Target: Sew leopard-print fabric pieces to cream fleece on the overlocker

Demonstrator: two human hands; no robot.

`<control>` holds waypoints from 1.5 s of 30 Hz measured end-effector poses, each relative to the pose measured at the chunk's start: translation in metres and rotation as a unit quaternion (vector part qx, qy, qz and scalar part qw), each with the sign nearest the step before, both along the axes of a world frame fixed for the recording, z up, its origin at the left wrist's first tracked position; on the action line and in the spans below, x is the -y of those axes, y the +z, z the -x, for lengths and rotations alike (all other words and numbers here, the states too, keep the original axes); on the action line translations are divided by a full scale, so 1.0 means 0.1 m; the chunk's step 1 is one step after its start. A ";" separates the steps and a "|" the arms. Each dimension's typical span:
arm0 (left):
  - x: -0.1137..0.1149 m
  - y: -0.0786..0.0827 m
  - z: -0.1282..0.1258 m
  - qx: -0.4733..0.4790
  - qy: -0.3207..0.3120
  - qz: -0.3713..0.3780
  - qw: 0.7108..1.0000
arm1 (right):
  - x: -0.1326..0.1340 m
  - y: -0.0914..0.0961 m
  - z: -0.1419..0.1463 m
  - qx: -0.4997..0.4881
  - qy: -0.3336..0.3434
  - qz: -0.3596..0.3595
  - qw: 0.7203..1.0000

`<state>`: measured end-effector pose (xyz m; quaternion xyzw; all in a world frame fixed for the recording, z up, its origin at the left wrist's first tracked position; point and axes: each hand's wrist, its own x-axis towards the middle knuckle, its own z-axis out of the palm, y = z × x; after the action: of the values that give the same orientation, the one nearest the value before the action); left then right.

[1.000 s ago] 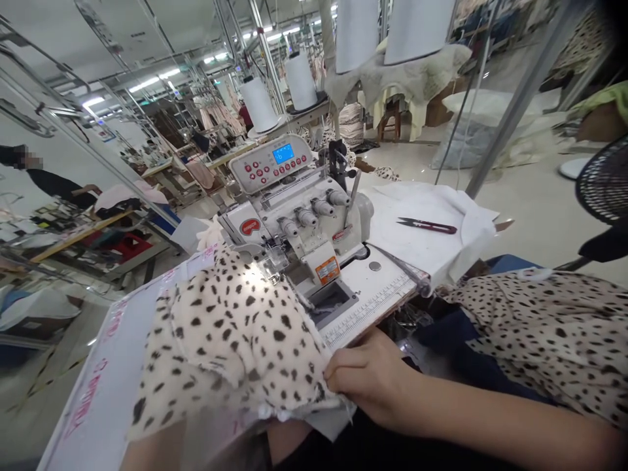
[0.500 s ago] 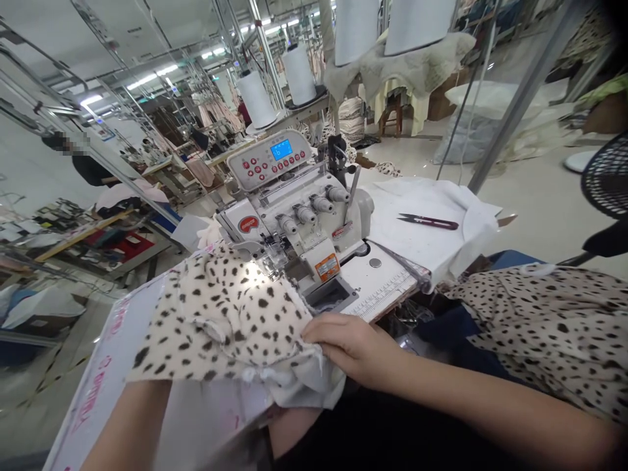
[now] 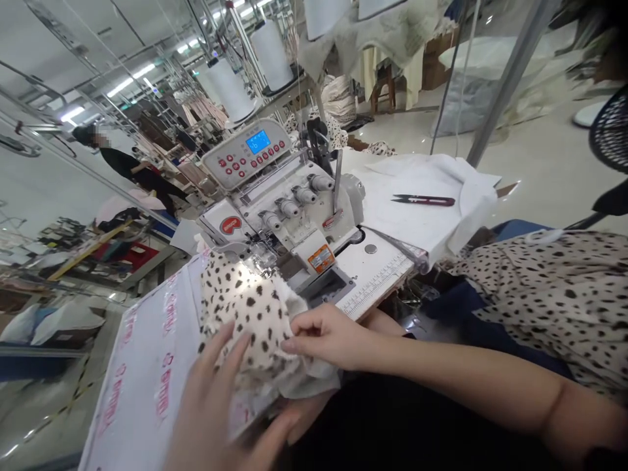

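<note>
Spotted cream fabric (image 3: 248, 314) bunched, long axis 1→7 o'clock, toward overlocker foot (image 3: 252, 263) at 12 | R hand (image 3: 328, 337) nearer foot, fingertips on fabric, grip unclear | L hand (image 3: 210, 399) open, fingers spread

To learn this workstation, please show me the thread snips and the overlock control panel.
thread snips (image 3: 422, 200): head view, middle of the snips
control panel (image 3: 245, 157): head view, buttons below the blue display

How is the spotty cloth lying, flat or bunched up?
Bunched up: the spotted fabric rises in folds under the left hand and right hand.
</note>
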<state>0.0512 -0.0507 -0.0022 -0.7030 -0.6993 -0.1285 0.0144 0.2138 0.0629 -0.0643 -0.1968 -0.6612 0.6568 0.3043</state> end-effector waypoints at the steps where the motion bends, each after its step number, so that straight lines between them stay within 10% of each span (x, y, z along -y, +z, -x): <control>1: -0.14 -0.05 -0.08 -0.025 -0.015 -0.043 0.999 | 0.01 0.06 0.02 -0.025 -0.002 -0.003 1.000; 6: -0.72 -0.31 -0.23 -0.049 -0.043 -0.189 0.980 | -0.06 0.16 -0.02 -0.097 -0.109 -0.179 0.973; 10: -0.82 -0.29 -0.12 -0.048 -0.026 -0.204 0.977 | -0.23 -0.11 -0.05 -0.066 -0.224 -0.140 0.962; 21: -0.93 -0.12 -0.13 -0.076 -0.043 -0.181 0.980 | -0.26 -0.50 0.19 0.019 -0.013 0.044 0.999; 28: -0.85 -0.30 -0.06 -0.092 -0.157 -0.188 0.965 | -0.22 -0.40 -0.01 0.001 -0.063 -0.070 0.996; 45: -0.96 -0.23 0.03 -0.144 -0.136 -0.155 0.968 | -0.27 -0.26 0.01 0.091 -0.120 -0.114 0.982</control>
<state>0.0485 0.0457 -0.0256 -0.7919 -0.5591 -0.1331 0.2064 0.2127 0.0900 -0.0902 -0.2976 -0.7282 0.5156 0.3397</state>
